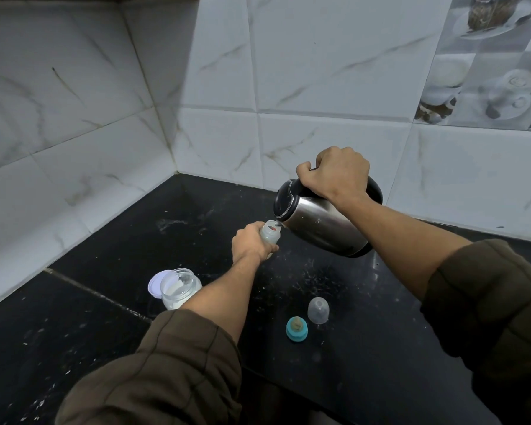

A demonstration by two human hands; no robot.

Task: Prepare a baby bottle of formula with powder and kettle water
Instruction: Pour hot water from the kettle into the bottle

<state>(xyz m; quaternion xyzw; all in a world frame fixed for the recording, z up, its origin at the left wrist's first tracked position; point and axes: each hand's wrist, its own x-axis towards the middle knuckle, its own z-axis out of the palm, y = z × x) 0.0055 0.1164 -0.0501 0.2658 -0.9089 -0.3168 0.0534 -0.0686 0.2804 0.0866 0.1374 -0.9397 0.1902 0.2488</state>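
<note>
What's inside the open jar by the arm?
White powder fills the lower part of the jar. Its lid lies behind it. The left forearm covers the jar's near side.

Black stone desk (365,348), set into a corner of white marble-look wall tiles, surface speckled with white scratches and powder marks. Landmark: open glass jar of white powder (181,288). Its white lid (155,286) lies flat, touching the jar's left side. Teal nipple ring (296,329) stands well right of the jar, slightly nearer the camera. Clear dome cap (318,310) sits just beside the ring, further right of the jar.
</note>
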